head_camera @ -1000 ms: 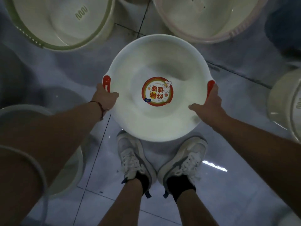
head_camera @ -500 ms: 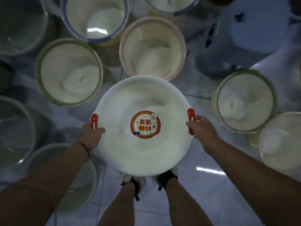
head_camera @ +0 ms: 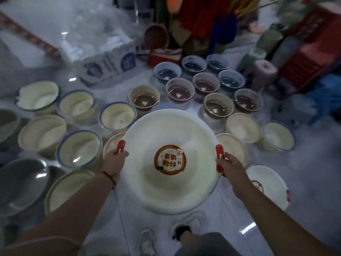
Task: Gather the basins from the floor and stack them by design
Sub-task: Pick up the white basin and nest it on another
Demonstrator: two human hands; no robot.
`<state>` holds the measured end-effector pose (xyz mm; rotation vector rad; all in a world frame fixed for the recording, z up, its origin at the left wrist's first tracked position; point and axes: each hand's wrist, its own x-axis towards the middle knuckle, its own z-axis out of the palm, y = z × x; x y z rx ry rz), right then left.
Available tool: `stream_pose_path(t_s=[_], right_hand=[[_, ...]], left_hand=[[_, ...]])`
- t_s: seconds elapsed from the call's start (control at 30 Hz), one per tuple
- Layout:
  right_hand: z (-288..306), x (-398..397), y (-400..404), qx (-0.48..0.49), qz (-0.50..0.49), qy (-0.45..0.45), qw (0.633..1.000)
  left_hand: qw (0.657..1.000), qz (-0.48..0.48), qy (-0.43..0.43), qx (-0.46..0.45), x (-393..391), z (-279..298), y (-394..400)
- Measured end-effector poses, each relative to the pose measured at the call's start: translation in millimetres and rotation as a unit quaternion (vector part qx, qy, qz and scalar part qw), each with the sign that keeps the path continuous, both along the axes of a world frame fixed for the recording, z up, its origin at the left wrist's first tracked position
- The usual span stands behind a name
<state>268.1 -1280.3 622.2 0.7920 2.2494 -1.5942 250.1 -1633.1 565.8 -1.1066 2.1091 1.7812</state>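
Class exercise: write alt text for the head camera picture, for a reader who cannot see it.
Both hands, left hand and right hand, hold a white basin by its red handles above a floor crowded with other basins. A matching basin sits on the floor to the right.

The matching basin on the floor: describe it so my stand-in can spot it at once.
Start at the big white basin held up by the left hand and right hand. Just right of the right hand, a second white basin sits on the floor. Alone among the floor basins, it has the same red handle and round sticker.
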Motion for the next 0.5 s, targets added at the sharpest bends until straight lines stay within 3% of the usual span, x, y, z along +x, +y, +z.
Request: stream_pose_path(t_s=[0.13,0.3,0.5], right_hand=[[47,68,73,-0.039,-0.122,0.026,0.991],[76,164,168,-0.021,-0.201,0.088,0.975],[77,273,294,-0.014,-0.288,0.084,0.954]], left_hand=[[0.989,-0.144,0.042,0.006,-14,69,77],[0.948,-0.31,0.067,-0.017,-20,98,192],[0.912,-0.399,0.093,0.006,20,115,363]])
